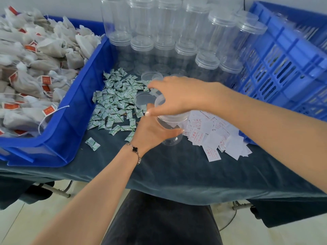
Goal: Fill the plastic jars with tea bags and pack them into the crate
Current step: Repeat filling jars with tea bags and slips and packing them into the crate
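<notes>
My left hand (152,131) grips a clear plastic jar (170,124) from the left, just above the dark cloth. My right hand (178,96) curls over the jar's top and holds its clear lid (160,101) by the rim. Tea bags (31,68) with red tags fill the blue bin (70,117) on the left. Stacked clear jars (166,38) with lids stand at the back. The blue slatted crate (286,68) is on the right, with some jars dimly visible inside.
Small green-and-white sachets (115,103) lie scattered in front of the bin. White paper slips with red print (217,137) are piled under my right forearm. Loose clear lids (145,99) lie near the sachets. The table's front edge (177,190) is draped in dark cloth.
</notes>
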A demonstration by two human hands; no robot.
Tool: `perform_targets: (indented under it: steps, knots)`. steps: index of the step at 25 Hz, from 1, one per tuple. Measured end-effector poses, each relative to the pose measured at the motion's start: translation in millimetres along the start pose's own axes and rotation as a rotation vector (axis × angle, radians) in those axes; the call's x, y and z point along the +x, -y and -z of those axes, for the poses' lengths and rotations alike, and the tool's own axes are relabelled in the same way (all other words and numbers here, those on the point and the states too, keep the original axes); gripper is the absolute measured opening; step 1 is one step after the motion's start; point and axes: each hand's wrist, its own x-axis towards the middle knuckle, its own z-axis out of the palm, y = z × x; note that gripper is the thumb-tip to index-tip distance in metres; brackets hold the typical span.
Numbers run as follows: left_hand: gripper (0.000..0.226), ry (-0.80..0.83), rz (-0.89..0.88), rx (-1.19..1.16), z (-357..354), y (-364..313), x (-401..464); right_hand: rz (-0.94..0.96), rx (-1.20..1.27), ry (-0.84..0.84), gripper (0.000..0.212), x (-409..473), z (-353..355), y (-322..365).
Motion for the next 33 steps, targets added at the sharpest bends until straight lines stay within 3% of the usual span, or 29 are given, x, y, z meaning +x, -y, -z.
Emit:
perform_targets:
  steps: [2,3,6,9,11,13,15,18,21,22,24,29,33]
  knots:
    - [0.08,0.005,0.007,0.008,0,-1,-1,-0.066,-0.282,-0.079,0.064,1,-7,7]
    - [0.082,0.006,0.015,0.019,0,-1,-2,-0.053,-0.293,-0.085,0.058,-1,-7,9]
    - [0.087,0.004,0.044,0.052,-1,-1,-3,0.042,-0.151,0.054,0.047,-5,1,0]
    - [0.094,0.035,0.063,0.029,-1,1,-3,0.174,-0.025,0.222,0.06,-8,10,-7]
    - [0.088,0.053,0.057,-0.035,0,5,-2,0.308,0.081,0.132,0.062,-8,21,-15]
    - [0.083,0.057,0.054,-0.067,0,6,-4,0.33,0.231,-0.114,0.068,-6,35,-32]
    - [0.081,0.045,0.058,-0.042,-1,6,-5,0.162,0.336,-0.321,0.071,0,36,-54]
    - [0.081,0.016,0.069,-0.081,0,6,-7,-0.235,0.363,-0.255,0.071,28,-3,-77]
    - [0.08,-0.124,0.084,-0.153,14,8,-4,-0.398,0.887,-0.261,0.079,58,-39,-78]
    - [0.08,-0.186,0.092,-0.166,22,8,-1,-0.409,0.953,-0.268,0.085,67,-45,-76]
    - [0.081,-0.305,0.117,-0.213,43,10,5,-0.354,0.858,-0.28,0.084,83,-54,-67]
    - [0.086,-0.477,0.125,-0.191,90,12,22,-0.019,0.641,-0.479,0.021,109,-15,-12]
    - [0.091,-0.488,0.166,-0.123,100,19,23,0.168,0.527,-0.576,0.02,129,47,40]
